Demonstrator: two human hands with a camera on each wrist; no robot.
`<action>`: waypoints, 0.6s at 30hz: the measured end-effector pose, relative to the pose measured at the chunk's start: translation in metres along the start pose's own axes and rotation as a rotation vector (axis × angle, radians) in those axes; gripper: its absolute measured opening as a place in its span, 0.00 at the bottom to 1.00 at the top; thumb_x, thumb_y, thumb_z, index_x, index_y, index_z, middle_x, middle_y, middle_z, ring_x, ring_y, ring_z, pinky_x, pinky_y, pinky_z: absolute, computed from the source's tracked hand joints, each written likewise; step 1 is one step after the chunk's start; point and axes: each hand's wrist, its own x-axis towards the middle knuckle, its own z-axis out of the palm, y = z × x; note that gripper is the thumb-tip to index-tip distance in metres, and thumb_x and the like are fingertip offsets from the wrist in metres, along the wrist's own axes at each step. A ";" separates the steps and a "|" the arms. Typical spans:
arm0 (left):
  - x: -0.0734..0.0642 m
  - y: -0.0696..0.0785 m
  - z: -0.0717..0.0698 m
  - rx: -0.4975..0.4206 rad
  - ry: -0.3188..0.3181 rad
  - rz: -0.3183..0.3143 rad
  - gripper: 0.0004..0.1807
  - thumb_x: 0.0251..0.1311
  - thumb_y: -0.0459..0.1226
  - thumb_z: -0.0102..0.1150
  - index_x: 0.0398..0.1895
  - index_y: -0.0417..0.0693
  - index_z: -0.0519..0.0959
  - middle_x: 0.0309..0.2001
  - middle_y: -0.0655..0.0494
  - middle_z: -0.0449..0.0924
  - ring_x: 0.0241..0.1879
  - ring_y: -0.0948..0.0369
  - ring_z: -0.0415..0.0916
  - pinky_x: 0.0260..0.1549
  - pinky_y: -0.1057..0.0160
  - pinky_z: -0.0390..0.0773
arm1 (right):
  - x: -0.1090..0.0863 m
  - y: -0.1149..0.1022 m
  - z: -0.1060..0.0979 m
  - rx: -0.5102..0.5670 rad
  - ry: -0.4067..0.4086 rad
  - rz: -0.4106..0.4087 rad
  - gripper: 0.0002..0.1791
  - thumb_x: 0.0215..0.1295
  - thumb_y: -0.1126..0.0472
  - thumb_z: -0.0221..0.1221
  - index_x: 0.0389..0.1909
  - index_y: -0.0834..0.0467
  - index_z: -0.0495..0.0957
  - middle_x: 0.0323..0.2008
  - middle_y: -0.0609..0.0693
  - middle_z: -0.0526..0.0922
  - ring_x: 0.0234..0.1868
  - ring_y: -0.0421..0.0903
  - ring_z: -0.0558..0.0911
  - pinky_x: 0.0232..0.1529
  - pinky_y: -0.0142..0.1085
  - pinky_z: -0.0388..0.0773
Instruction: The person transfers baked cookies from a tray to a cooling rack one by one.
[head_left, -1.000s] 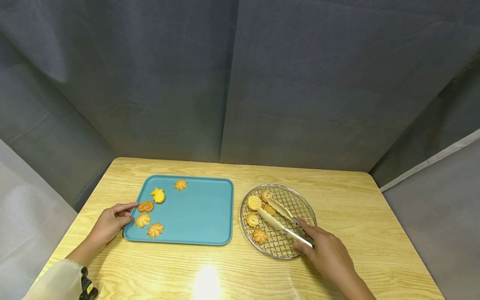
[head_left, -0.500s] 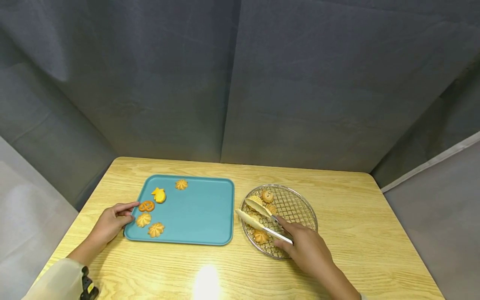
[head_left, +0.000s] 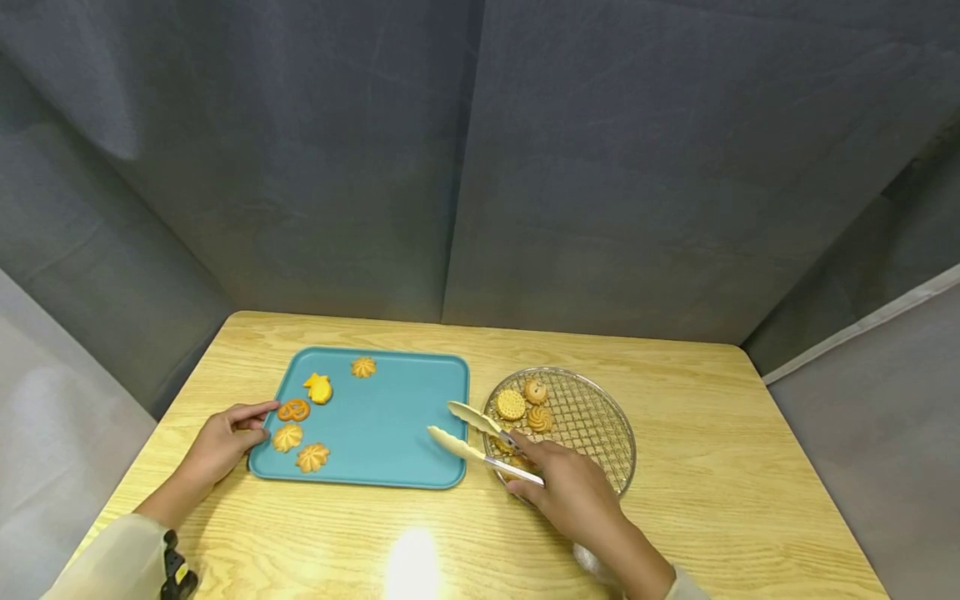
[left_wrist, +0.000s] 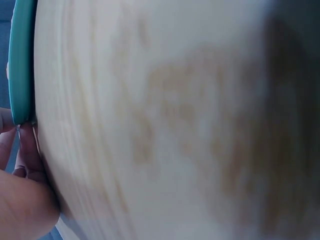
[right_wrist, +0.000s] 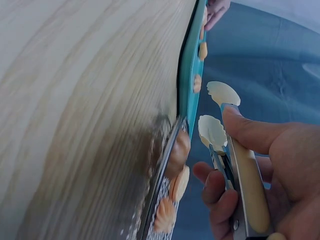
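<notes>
In the head view my left hand pinches the left edge of a teal tray, thumb and fingers at its rim. On that tray lie a pretzel-shaped cookie, a yellow fish-shaped cookie and several ridged flower-shaped cookies. My right hand grips metal tongs with cream tips. Their tips are spread apart above the tray's right edge, and the right wrist view shows nothing between them. Below the hand, a round wire rack carries a dotted round cookie, a swirl cookie and others, partly hidden.
Both the tray and the rack stand on a light wooden table, with a narrow gap between them. Grey curtains enclose the table's back and sides.
My right hand has carried the tongs leftward from over the rack to the tray's right edge. The tongs' tips stay apart. My left hand keeps its place on the tray.
</notes>
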 end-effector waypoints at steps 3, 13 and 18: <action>0.000 0.001 0.000 -0.003 0.000 -0.002 0.26 0.66 0.28 0.61 0.68 0.36 0.76 0.53 0.40 0.76 0.41 0.65 0.72 0.35 0.70 0.77 | 0.004 -0.006 0.004 -0.007 -0.008 -0.027 0.38 0.59 0.46 0.72 0.72 0.46 0.76 0.49 0.50 0.88 0.45 0.49 0.87 0.45 0.48 0.83; -0.001 0.003 0.000 0.004 -0.002 0.010 0.26 0.67 0.28 0.61 0.68 0.35 0.76 0.53 0.40 0.76 0.41 0.66 0.72 0.35 0.70 0.77 | 0.018 -0.028 0.015 -0.008 -0.041 -0.120 0.38 0.61 0.42 0.70 0.73 0.45 0.74 0.41 0.45 0.87 0.34 0.39 0.83 0.34 0.38 0.79; -0.001 0.001 -0.001 0.012 -0.002 0.008 0.26 0.67 0.28 0.60 0.68 0.36 0.76 0.53 0.40 0.76 0.41 0.66 0.72 0.35 0.70 0.77 | 0.026 -0.043 0.022 0.011 -0.081 -0.157 0.38 0.63 0.42 0.69 0.74 0.46 0.73 0.48 0.49 0.88 0.43 0.46 0.87 0.40 0.43 0.83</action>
